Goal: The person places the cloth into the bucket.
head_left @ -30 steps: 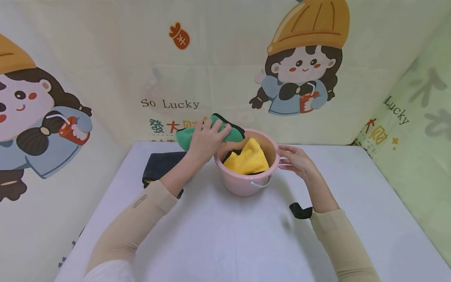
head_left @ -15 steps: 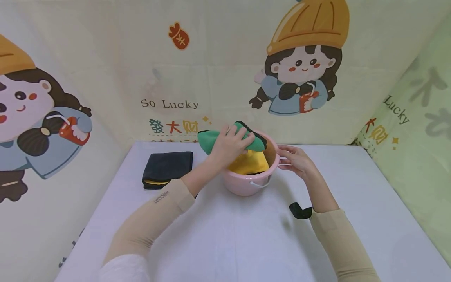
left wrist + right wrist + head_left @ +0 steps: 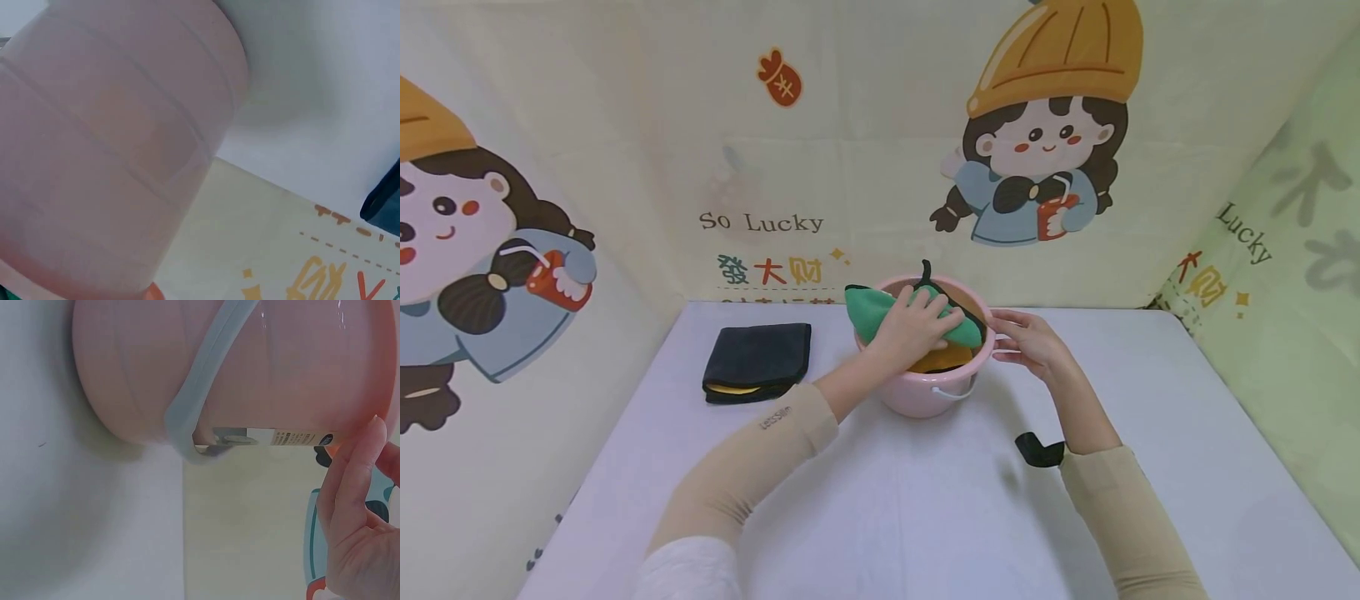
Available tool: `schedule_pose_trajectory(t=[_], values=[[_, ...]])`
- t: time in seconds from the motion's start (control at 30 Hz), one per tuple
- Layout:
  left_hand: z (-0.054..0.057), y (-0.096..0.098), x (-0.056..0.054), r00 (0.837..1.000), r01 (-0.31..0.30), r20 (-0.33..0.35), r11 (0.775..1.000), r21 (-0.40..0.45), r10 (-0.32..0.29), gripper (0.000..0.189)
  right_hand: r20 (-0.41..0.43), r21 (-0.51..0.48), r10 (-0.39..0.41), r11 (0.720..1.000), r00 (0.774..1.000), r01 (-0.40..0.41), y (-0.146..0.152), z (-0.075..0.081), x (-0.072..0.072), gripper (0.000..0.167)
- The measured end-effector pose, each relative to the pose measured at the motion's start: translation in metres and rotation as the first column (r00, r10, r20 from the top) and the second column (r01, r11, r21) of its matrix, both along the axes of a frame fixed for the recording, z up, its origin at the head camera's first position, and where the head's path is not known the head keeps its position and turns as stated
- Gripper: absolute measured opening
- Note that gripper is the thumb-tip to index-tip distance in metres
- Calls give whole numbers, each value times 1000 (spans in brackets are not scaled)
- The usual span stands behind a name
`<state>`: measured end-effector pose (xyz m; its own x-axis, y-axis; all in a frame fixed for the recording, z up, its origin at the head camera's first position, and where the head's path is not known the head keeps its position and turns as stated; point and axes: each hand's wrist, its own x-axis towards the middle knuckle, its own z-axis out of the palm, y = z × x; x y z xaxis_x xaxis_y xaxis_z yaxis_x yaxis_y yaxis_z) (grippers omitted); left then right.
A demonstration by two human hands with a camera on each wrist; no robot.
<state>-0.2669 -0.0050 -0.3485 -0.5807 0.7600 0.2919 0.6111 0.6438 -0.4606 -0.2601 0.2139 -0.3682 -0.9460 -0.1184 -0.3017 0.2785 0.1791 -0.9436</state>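
Observation:
A green cloth with black edging [image 3: 867, 317] sits bunched at the mouth of the pink bucket [image 3: 917, 398], its left end sticking out over the rim. My left hand [image 3: 910, 329] grips it from above, fingers spread across the fabric. Beneath it a yellow cloth [image 3: 946, 360] shows inside the bucket. My right hand [image 3: 1030, 340] touches the bucket's right side at the rim with nearly straight fingers [image 3: 353, 481]. In the left wrist view the bucket wall [image 3: 119, 137] fills much of the picture and the left hand is out of sight.
Left of the bucket lies a folded black cloth [image 3: 758, 358] with a yellow layer showing. A black strap end [image 3: 1039, 450] sticks out beside the right wrist. The bucket's pale handle [image 3: 209, 369] hangs down its side. A printed curtain [image 3: 865, 167] backs the white table [image 3: 887, 517].
My left hand has carried the green cloth rightward and down into the bucket's mouth, covering most of the yellow cloth. My right hand has stayed at the rim.

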Motion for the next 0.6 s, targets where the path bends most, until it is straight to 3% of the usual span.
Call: schedule_pose_trajectory(t=[0.13, 0.3, 0.43, 0.6], values=[[-2, 5, -2, 995, -34, 89, 999, -17, 36, 42, 0, -14, 1, 1000, 1000, -1, 0, 0, 0, 62], [-4, 9, -6, 975, -66, 209, 997, -38, 72, 47, 2, -20, 1, 1000, 1000, -1, 0, 0, 0, 62], [-5, 12, -9, 943, -89, 314, 994, -68, 106, 52, 0, -16, 1, 1000, 1000, -1, 0, -1, 1, 63], [-6, 12, -12, 885, -102, 446, 990, -100, 136, 58, 3, -14, -10, 1000, 1000, 10, -1, -2, 1, 63]])
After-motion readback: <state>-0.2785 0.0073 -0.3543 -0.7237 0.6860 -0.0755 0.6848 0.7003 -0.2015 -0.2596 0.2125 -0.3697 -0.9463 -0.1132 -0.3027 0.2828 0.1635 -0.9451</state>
